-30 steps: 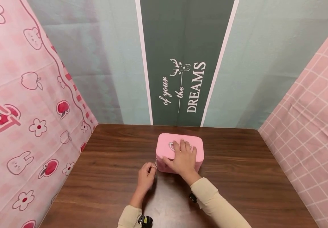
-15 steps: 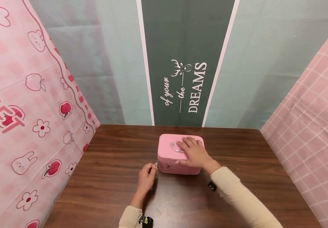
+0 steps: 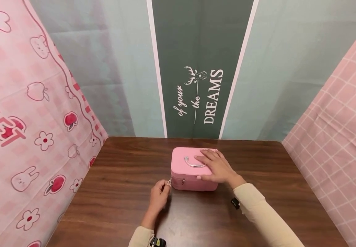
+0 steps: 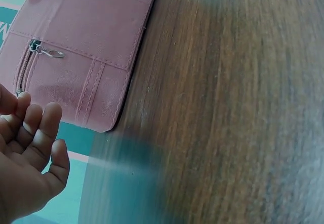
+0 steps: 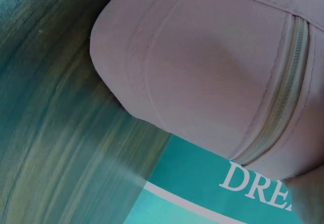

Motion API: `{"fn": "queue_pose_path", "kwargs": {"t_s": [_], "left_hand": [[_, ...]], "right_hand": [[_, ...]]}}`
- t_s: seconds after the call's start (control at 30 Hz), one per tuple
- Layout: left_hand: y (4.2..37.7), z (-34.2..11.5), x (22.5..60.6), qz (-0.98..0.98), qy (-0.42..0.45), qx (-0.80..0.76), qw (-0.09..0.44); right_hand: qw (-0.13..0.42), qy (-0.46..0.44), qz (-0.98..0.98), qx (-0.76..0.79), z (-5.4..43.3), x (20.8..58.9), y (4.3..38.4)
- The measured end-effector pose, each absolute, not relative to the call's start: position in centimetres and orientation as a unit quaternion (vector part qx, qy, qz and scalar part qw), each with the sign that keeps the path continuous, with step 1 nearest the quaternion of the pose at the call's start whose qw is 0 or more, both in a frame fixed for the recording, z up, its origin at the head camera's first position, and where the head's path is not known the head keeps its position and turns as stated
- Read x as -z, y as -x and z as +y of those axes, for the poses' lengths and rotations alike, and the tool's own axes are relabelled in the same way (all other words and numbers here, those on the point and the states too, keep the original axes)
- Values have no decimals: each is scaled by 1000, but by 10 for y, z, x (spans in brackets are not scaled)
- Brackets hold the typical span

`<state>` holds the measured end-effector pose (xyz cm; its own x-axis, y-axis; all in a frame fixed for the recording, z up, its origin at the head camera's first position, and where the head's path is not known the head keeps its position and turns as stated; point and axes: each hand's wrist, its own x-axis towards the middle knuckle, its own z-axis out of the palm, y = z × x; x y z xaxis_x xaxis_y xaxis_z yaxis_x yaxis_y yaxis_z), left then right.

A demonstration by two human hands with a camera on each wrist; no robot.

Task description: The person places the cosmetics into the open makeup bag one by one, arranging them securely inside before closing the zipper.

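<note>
A pink cosmetic case (image 3: 181,164) stands on the wooden table, lid down, with a curved silver handle (image 3: 193,164) on top. At its front left corner my left hand (image 3: 159,195) pinches a zipper pull (image 3: 169,182). The left wrist view has that hand (image 4: 30,153) at the end of the zipper track, its fingertips mostly covering the pull. A second zipper pull (image 4: 53,53) hangs free on the front. My right hand (image 3: 216,167) rests spread over the right part of the lid, thumb at the front edge. On the right side, the zipper teeth (image 5: 286,92) are meshed.
The brown wooden table (image 3: 116,206) extends around the case. Behind it hangs a green curtain (image 3: 178,34) with white lettering. Pink patterned cloth (image 3: 51,164) borders the left side, and pink checked cloth (image 3: 335,137) the right.
My right hand has slid from the middle of the lid to its right side, uncovering the handle and the front zipper pull. The left hand keeps its pinch at the corner.
</note>
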<state>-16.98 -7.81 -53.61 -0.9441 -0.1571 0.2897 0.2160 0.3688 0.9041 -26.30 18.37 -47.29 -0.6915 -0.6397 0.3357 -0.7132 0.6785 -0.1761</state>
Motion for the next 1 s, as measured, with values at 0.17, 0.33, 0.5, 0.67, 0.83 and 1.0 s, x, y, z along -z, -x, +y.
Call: {"fn": "queue_pose_path", "kwargs": {"t_s": [0.17,0.33,0.5,0.67,0.83,1.0], "left_hand": [[171,-74,538,-813,25,544,203],[176,-71,539,-815,25,523,248],[176,-69,539,-817,26,522,243],[176,-66,537,-818,37,520,244],[176,-62,536,-821,51,514,242],[176,-60,536,-826,50,507,241]], "right_hand": [[132,-336,-919,-159,179,474,255],[149,-266,-938,-164,165,476,241],[153,-195,-951,-185,155,477,227],[168,-151,-956,-189,142,478,217],[187,-109,-959,-182,128,479,205],[193,-83,-960,-183,120,477,198]]}}
